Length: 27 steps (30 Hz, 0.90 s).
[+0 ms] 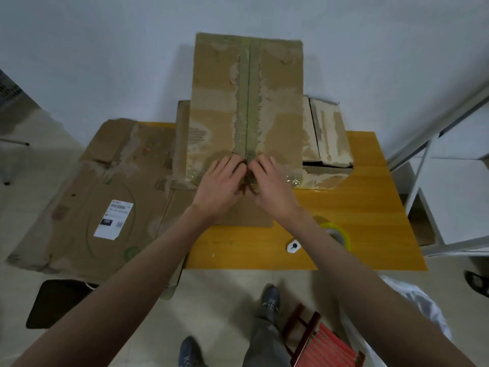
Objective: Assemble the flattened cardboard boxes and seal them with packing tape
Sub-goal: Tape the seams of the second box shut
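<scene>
Both grips pressed flat-fingered, grasping nothing: the left hand and right hand lay side by side on the near end of the tall, worn brown cardboard box, straddling its taped centre seam. The box stood on the orange wooden surface. It looked light, stiff but scuffed; holding its side edges seemed safest. A yellowish tape roll lay near the right wrist.

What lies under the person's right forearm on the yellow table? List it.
A roll of tape shows partly beneath the right forearm, beside a small white tool on the yellow table. The roll's near-left part is covered.
</scene>
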Motion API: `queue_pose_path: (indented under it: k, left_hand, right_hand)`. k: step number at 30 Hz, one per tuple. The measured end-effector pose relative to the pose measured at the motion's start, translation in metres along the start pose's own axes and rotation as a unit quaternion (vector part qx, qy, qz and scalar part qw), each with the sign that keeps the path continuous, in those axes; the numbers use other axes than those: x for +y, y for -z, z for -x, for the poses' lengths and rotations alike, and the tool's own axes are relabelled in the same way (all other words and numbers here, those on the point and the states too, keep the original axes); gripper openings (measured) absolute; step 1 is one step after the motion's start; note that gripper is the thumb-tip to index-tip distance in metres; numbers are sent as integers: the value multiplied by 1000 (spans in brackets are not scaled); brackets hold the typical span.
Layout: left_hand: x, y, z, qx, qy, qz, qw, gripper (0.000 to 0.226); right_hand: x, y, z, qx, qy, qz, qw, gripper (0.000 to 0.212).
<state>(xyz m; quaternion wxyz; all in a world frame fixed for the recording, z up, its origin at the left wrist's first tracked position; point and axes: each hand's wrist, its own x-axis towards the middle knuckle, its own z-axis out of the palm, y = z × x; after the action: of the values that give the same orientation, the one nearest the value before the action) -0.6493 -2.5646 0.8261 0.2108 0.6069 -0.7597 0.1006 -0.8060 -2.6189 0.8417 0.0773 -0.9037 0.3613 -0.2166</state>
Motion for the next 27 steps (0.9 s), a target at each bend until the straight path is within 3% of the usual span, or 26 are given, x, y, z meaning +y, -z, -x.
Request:
queue_pose_path:
  k: [3,6,13,16,22,24,27]
  left_hand:
    - [1,3,-9,-45,25,15,999,72]
    - [-3,5,-21,-123,40,-62,990,99]
    - [-2,-4,-21,-152,41,-164,974,98]
    - [-2,-1,-23,-160,28,-154,975,100]
    - [-1,1,-25,-174,32,-152,972,100]
    - [1,1,-25,-167,30,-151,974,99]
    - [4,0,-24,-155,28,-143,977,104]
  right_hand:
    - [6,14,-8,9,-4,-52,999,28]
    - [20,22,-19,-8,11,-8,1000,36]
    - [51,35,-63,-78,116,69,988,50]
    - [64,37,-93,-147,164,147,964,55]
    - [90,40,-142,-163,209,195,944,57]
    - [91,39,-154,-162,204,190,947,59]
    - [89,40,-185,-143,119,158,970,65]
